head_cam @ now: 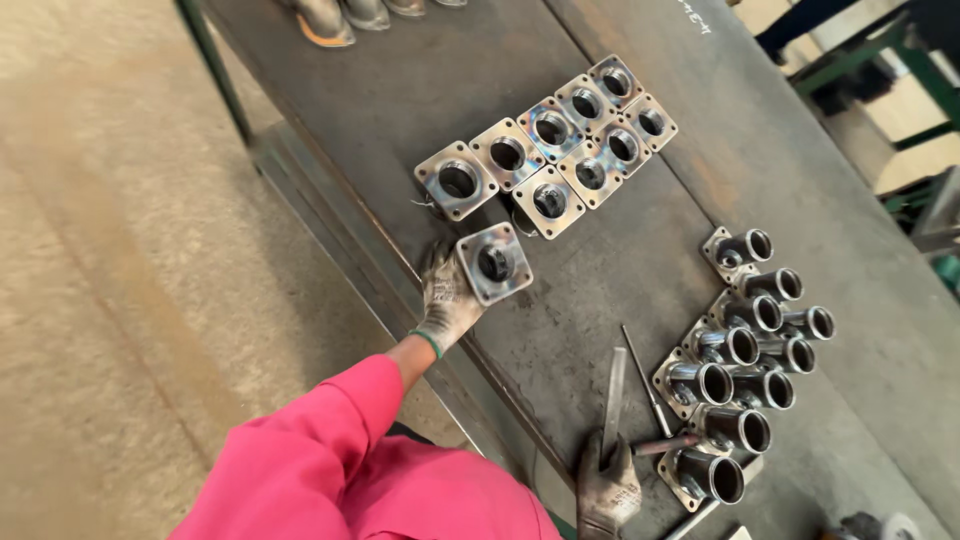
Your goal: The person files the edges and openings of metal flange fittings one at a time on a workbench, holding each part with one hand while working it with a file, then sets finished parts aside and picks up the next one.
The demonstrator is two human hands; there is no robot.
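Observation:
My left hand (448, 298), in a grey work glove with a pink sleeve behind it, grips a square steel flange plate with a round bore (494, 263) at the table's near edge. Just beyond it lie several matching flange plates (550, 150) in two rows, flat on the dark steel table (400, 80). My right hand (606, 492), also gloved, is closed around the lower end of a flat metal file (613, 390) that points up the table. A thin rod (645, 378) lies beside the file.
Several flanged pipe stubs (745, 365) lie on their sides in two rows at the right. More metal parts (325, 20) sit at the table's far end. Concrete floor (110, 250) lies to the left; green frames (900, 70) stand at upper right.

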